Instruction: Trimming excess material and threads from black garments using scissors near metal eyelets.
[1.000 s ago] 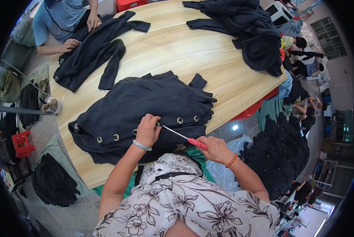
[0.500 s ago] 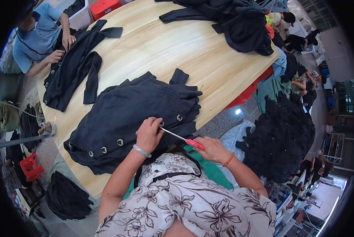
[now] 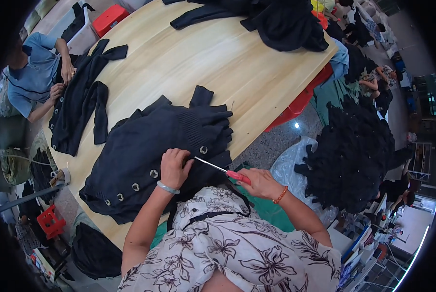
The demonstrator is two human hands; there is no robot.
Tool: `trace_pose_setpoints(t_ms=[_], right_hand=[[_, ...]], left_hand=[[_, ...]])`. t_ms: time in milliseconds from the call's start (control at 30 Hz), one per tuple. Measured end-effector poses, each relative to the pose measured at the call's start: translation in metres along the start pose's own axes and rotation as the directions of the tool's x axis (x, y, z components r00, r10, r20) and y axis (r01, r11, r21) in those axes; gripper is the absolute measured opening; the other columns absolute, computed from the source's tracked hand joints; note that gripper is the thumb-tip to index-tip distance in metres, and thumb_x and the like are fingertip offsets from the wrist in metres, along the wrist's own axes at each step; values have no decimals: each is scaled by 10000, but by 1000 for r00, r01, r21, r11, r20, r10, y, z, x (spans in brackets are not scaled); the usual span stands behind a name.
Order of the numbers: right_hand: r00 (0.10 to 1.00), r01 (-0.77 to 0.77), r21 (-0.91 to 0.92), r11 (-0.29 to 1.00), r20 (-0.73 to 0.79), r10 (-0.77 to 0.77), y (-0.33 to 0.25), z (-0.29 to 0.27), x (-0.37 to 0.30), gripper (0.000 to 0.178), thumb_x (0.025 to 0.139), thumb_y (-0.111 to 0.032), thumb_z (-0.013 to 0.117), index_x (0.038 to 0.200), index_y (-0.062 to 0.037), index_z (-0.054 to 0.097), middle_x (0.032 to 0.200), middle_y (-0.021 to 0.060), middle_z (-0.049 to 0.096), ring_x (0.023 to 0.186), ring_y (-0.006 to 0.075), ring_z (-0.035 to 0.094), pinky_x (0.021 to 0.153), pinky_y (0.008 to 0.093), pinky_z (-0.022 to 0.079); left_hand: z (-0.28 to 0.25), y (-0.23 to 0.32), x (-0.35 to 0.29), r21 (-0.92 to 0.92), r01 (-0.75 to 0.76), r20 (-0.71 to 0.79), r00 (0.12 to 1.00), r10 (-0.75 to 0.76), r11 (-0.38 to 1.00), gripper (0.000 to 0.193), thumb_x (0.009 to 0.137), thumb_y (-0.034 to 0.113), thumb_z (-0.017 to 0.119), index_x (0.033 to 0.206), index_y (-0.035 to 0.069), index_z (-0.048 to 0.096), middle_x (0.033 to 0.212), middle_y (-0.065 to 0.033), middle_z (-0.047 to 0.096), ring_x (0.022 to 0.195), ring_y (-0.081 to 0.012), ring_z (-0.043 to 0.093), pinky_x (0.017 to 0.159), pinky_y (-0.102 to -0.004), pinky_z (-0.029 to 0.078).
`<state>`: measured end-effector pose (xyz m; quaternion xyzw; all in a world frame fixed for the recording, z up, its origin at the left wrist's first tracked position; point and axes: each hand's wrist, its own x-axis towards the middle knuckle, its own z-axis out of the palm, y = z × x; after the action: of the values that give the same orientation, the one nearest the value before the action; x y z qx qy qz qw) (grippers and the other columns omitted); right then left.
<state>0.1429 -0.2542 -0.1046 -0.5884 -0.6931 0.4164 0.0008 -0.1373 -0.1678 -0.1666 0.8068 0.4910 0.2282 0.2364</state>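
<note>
A dark navy knit cardigan (image 3: 145, 136) lies on the wooden table in front of me, its button band with several large round buttons running along the near side. My left hand (image 3: 175, 168) rests on that band, fingers curled and pinching the knit just left of the rightmost visible button (image 3: 203, 150). My right hand (image 3: 259, 183) grips the red handle of a screwdriver-like tool (image 3: 238, 177). Its thin metal shaft points up and left, the tip close to my left fingertips and apart from them. Exactly what lies between the left fingers is hidden.
Across the wooden table (image 3: 145, 53), a person in blue (image 3: 37, 73) handles another dark cardigan (image 3: 79, 104). More dark garments (image 3: 291, 29) lie at the far right. A big dark garment pile (image 3: 349, 155) and clear plastic (image 3: 288, 165) are beyond the right edge. A red stool (image 3: 51, 221) stands at left.
The view has shifted slightly, so the table and cardigan sit further left. My left fingers have drawn away from the tool's tip, which they met before. The right hand still holds the tool.
</note>
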Motion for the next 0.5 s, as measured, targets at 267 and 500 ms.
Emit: trace_pose_setpoints(t_ms=[267, 500], right_hand=[[998, -60, -126, 990, -26, 58, 27, -21, -4, 247, 899, -309, 597, 1048, -112, 595, 862, 173, 659, 856, 376, 641, 757, 492, 492], [998, 13, -156, 988, 62, -3, 23, -26, 3, 283, 872, -368, 627, 942, -94, 615, 761, 193, 654, 772, 407, 642, 694, 510, 491]], left_hand=[[73, 0, 22, 133, 62, 183, 979, -86, 989, 223, 739, 44, 691, 954, 49, 631, 960, -126, 586, 909, -326, 580, 779, -417, 497], [64, -9, 28, -370, 317, 196, 945, -260, 873, 122, 731, 82, 696, 845, 45, 672, 845, -160, 645, 817, -336, 648, 737, -410, 525]])
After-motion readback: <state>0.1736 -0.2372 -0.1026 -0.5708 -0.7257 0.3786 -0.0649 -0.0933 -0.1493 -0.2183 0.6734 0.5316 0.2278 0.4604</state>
